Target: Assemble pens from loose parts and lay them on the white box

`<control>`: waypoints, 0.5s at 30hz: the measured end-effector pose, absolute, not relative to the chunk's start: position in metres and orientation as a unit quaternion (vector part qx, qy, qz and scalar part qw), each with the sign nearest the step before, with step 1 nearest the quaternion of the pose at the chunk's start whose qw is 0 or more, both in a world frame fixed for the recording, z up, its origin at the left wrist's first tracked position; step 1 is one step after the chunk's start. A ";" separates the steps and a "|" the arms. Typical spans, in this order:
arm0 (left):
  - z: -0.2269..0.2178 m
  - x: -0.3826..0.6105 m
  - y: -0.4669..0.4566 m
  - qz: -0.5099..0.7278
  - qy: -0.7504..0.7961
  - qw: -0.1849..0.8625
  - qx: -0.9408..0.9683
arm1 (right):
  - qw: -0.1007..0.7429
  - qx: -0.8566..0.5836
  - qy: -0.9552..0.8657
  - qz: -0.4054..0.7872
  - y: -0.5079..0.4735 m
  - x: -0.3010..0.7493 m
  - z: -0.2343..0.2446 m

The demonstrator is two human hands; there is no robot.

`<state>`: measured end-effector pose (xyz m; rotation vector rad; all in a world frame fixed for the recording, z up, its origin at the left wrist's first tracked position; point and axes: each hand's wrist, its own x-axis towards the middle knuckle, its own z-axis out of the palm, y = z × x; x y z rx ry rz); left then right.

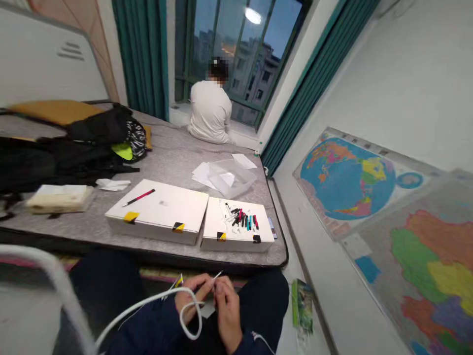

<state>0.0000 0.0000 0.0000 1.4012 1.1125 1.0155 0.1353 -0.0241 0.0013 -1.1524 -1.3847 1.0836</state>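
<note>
My left hand (192,291) is closed above my lap, its fingertips pinching a thin white stick (218,276) with a dark tip, perhaps a pen refill. Right beside it, my right hand (228,309) is closed too, its thumb and fingers pressed together close to the stick; what they pinch is hidden. A white cord (191,333) loops in front of my left hand. Beyond the hands, a pile of pen parts (242,218), black, red, blue and white, lies on the smaller white box (214,212). On the larger white box (181,204) rests a red and black pen (139,197).
Both boxes stand on a grey mattress (166,133). Behind them are a clear plastic bin (236,185) and white papers (201,173). Black bags (74,155) lie at left. A person (210,111) sits by the window. A white rail (51,266) curves at lower left.
</note>
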 end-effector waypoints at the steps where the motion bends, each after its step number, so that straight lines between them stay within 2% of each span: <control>1: 0.000 -0.002 0.000 0.423 0.468 0.514 0.581 | 0.487 -0.467 -0.586 0.450 -0.018 0.138 0.010; 6: 0.000 -0.006 0.000 0.425 0.459 0.531 0.571 | 0.468 -0.425 -0.595 0.496 -0.002 0.145 0.034; 11: -0.006 0.001 -0.004 0.415 0.430 0.622 0.507 | 0.477 -0.423 -0.526 0.563 0.001 0.150 0.030; 15: -0.011 0.005 -0.003 0.447 0.441 0.634 0.451 | 0.509 -0.470 -0.481 0.537 0.053 0.159 0.034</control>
